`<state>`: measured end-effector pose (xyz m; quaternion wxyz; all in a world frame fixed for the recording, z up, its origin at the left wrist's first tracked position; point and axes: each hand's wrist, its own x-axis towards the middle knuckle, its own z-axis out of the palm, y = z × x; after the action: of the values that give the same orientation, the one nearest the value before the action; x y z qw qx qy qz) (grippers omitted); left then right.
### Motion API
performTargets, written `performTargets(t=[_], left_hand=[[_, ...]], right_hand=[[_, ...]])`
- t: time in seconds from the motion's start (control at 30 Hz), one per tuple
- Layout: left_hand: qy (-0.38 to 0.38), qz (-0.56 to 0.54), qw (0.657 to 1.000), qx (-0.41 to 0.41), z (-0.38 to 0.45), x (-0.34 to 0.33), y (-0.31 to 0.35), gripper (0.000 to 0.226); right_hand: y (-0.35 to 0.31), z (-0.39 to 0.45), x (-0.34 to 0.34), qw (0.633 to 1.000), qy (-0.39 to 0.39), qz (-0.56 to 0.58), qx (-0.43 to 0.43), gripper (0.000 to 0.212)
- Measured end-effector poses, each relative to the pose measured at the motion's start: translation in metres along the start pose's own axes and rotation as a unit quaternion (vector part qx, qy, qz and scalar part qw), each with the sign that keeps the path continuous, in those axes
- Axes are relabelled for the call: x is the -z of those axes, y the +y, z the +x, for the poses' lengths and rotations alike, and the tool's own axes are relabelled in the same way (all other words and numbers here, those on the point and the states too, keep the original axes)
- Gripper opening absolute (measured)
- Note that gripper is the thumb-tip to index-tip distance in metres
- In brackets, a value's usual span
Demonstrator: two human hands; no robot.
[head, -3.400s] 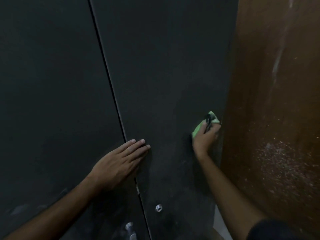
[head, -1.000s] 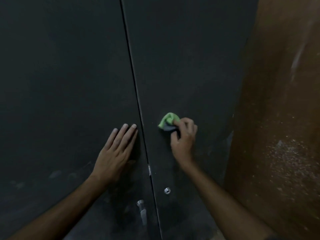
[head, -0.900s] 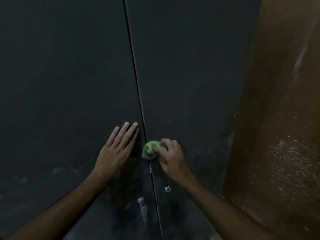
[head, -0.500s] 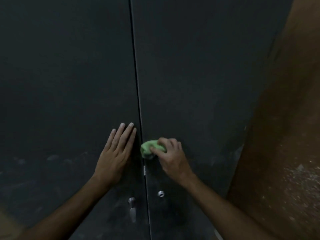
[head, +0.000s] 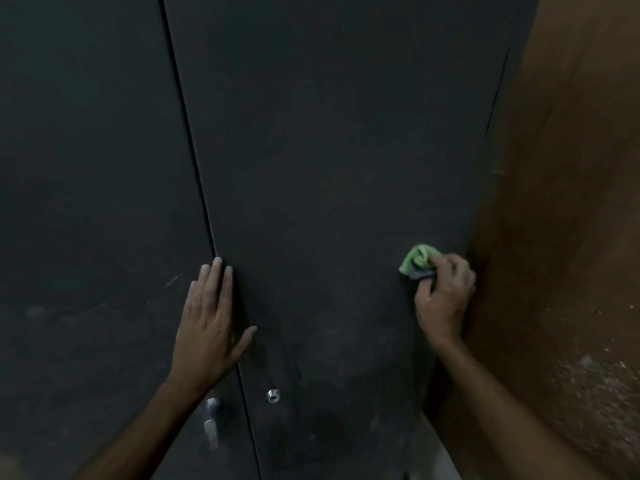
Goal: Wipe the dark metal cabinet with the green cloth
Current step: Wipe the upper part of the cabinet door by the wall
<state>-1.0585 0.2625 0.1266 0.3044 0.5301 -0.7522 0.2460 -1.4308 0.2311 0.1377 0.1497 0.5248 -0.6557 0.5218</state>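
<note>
One cabinet (head: pixel 329 150) fills most of the frame, with two dark doors split by a thin seam that runs from the top left-centre down to the bottom centre. Two hands are on it. The left hand (head: pixel 211 323) lies flat and open at lower centre-left, fingers together and pointing up, thumb spread to the right across the seam; it holds nothing. The right hand (head: pixel 445 296) is at centre right, close to the right door's edge, fingers curled around one bunched green cloth (head: pixel 417 259), which is pressed against the door. A dark patch shows on the cloth's underside.

Below the hands are three small metal fittings: one round lock (head: pixel 273 395) on the right door just beside the seam, and a knob (head: pixel 212 403) with a handle (head: pixel 210 432) under it on the left door.

The door faces are matt, with pale dusty smears toward the bottom. A brown wall (head: pixel 571 237) takes up the right side of the frame, speckled with whitish flecks at lower right. The light is dim.
</note>
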Motion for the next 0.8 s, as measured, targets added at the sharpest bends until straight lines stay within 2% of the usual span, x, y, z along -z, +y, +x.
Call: performTargets(t=[0.1,0.17,0.23,0.3,0.37,0.43,0.5,0.57,0.63,0.7,0.73,0.8], left_hand=[[-0.012,0.01,1.0,0.004,-0.001,0.001,0.0,0.093],[-0.014,0.019,1.0,0.001,-0.001,0.002,-0.001,0.092],[-0.012,0.022,1.0,0.002,0.0,0.001,-0.002,0.093],[-0.015,0.018,1.0,0.008,0.0,-0.001,0.0,0.094],[-0.014,0.018,1.0,0.014,0.0,-0.002,0.003,0.095],[-0.011,0.023,0.999,0.019,0.001,-0.003,0.004,0.095],[-0.009,0.023,1.0,0.017,0.0,-0.004,0.004,0.094],[-0.004,0.023,1.0,0.017,0.0,-0.006,0.004,0.096],[0.001,0.022,1.0,0.02,0.0,-0.009,0.005,0.097],[0.005,0.02,1.0,0.021,0.0,-0.012,0.007,0.099],[0.008,0.02,1.0,0.02,0.001,-0.013,0.007,0.099],[0.015,0.019,1.0,0.017,0.001,-0.014,0.006,0.099]], right_hand=[[0.042,-0.051,0.001,0.987,-0.136,-0.023,-0.08,0.037],[0.05,-0.036,0.003,0.987,-0.117,0.005,-0.111,0.035],[0.04,-0.002,0.005,0.99,-0.039,0.036,-0.13,0.036],[0.025,0.02,0.004,0.993,0.033,0.059,-0.101,0.041],[0.023,0.008,-0.002,0.999,0.002,0.038,-0.032,0.042],[0.039,-0.028,-0.011,0.995,-0.102,-0.015,0.016,0.039],[0.064,-0.045,-0.009,0.987,-0.155,-0.02,-0.025,0.034],[0.076,-0.028,-0.002,0.985,-0.118,0.012,-0.129,0.032],[0.067,-0.003,0.002,0.985,-0.052,0.03,-0.164,0.034],[0.043,-0.002,0.0,0.994,-0.021,0.035,-0.103,0.035],[0.033,-0.01,-0.003,0.998,-0.039,0.029,-0.047,0.035],[0.028,-0.037,-0.008,0.99,-0.13,0.007,0.061,0.034]])
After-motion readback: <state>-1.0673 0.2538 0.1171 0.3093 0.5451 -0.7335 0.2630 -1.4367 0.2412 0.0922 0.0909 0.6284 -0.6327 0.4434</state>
